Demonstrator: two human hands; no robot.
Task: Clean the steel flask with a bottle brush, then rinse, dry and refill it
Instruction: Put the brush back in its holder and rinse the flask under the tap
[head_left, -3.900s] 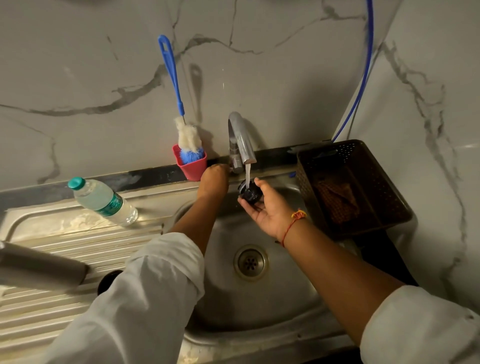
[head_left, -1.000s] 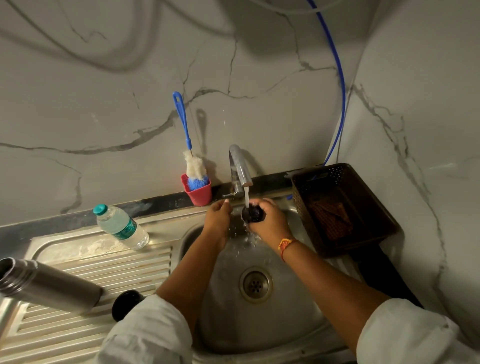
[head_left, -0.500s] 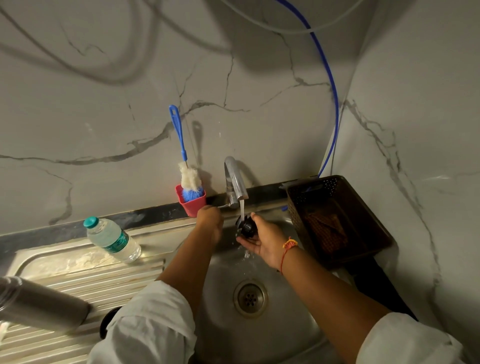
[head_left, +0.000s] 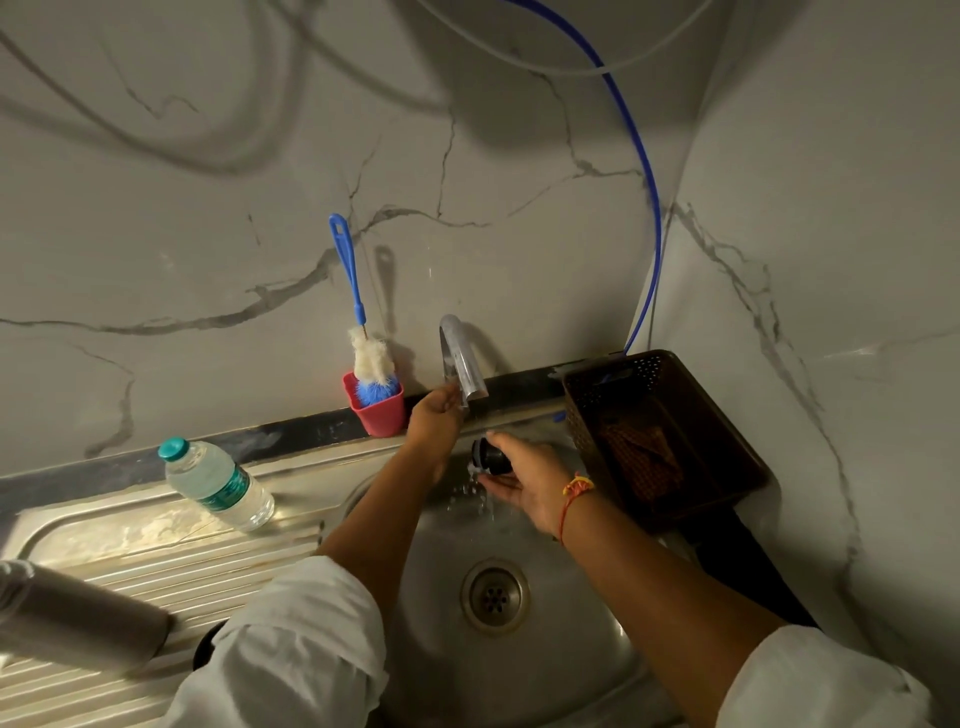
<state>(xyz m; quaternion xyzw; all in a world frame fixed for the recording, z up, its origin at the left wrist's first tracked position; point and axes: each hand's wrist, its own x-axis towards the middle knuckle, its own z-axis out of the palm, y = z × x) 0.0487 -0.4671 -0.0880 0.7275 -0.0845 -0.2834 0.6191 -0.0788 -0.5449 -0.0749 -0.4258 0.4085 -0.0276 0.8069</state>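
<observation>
Rinsing of the small black cap (head_left: 491, 457) looks to be the step in hand. The right hand (head_left: 524, 483) pinches it, thumb on top and fingers beneath, just under the spout of the tap (head_left: 460, 358), and drops splash off it into the sink (head_left: 571, 675). The left hand (head_left: 434, 415) reaches to the tap's base, but its fingers are hidden by the spout, so I cannot tell whether they grip the lever. To do this well, I judge, the cap should be turned slowly under the water so every face is flushed. It should stay low over the basin so little sprays out, and be held firmly, since a wet cap may slip toward the drain (head_left: 495, 597). The steel flask (head_left: 78, 618) lies on its side on the ribbed drainboard at the near left, well apart from both hands. Counted: one flask, one cap in hand, and one dark round thing (head_left: 205, 647) half hidden by the left sleeve. There is one bottle brush (head_left: 363, 358) standing in one red cup (head_left: 379, 415) just left of the tap. There is one plastic water bottle (head_left: 218, 486) lying at the far left, and one brown basket (head_left: 670, 364) at the right.
</observation>
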